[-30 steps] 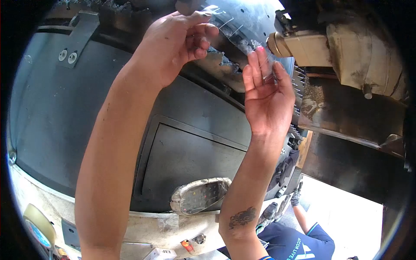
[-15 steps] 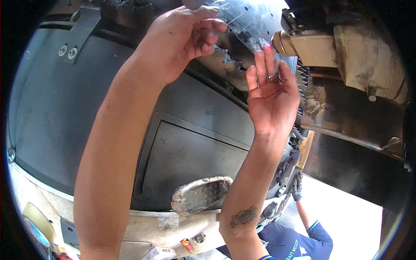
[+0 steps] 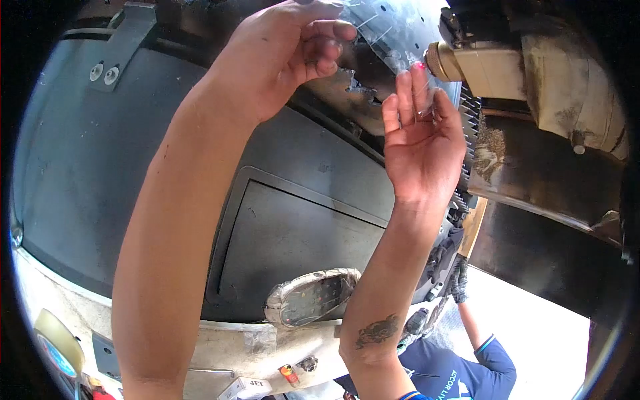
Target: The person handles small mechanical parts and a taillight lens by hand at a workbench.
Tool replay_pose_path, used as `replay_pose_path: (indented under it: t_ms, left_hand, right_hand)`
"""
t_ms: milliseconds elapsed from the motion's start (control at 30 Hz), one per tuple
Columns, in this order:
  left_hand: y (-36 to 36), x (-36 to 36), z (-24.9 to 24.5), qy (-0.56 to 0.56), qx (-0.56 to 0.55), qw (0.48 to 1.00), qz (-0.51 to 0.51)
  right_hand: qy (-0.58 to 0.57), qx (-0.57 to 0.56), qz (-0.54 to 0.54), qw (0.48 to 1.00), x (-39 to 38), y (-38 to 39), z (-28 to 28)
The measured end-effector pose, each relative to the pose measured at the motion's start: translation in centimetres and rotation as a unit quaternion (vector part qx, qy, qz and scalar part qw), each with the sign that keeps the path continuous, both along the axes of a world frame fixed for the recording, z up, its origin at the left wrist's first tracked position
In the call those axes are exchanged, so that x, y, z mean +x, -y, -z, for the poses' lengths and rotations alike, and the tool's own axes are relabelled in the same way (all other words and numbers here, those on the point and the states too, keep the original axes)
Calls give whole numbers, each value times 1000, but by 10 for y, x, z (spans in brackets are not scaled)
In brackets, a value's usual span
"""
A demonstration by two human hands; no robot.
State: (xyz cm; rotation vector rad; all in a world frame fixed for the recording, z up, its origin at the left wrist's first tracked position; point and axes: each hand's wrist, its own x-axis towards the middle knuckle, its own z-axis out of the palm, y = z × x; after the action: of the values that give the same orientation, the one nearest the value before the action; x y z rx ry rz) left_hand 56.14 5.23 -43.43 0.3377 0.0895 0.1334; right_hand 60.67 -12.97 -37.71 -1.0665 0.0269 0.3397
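At the top centre, my left hand (image 3: 290,57) is raised with its fingers curled beside a shiny grey curved surface (image 3: 407,23) that has small holes. Its fingertips meet the top edge of the view, and what they hold, if anything, cannot be made out. To the right, my right hand (image 3: 425,137) has its palm up and its fingers stretched upward. Clear thin film (image 3: 399,61) lies at the fingertips of my right hand, below the grey surface. A brass-coloured round fitting (image 3: 437,61) is just right of those fingertips.
A metal arm (image 3: 493,72) extends at the right, beside a row of bristles (image 3: 471,127). Dark panels (image 3: 307,233) fill the middle. Below are an oval mirror-like part (image 3: 310,300), a tape roll (image 3: 59,347) and a small box (image 3: 245,388). A co-worker (image 3: 433,367) is at the lower right.
Both hands have shifted slightly in the view, my right hand a little rightward. The co-worker's gloved hand sits slightly lower. The postures of my hands look nearly the same.
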Motion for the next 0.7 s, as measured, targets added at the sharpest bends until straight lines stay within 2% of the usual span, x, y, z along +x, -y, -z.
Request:
replay_pose_path:
  t_ms: [133,200,700]
  left_hand:
    - [1,3,0,-40,39,998,-14]
    - [-2,1,2,29,-9,999,13]
    - [-1,-1,6,45,-55,997,34]
  right_hand:
    - [-3,8,0,1000,0,1,0]
    - [-2,9,-3,1000,0,0,0]
    - [-20,35,-13,999,1,0,3]
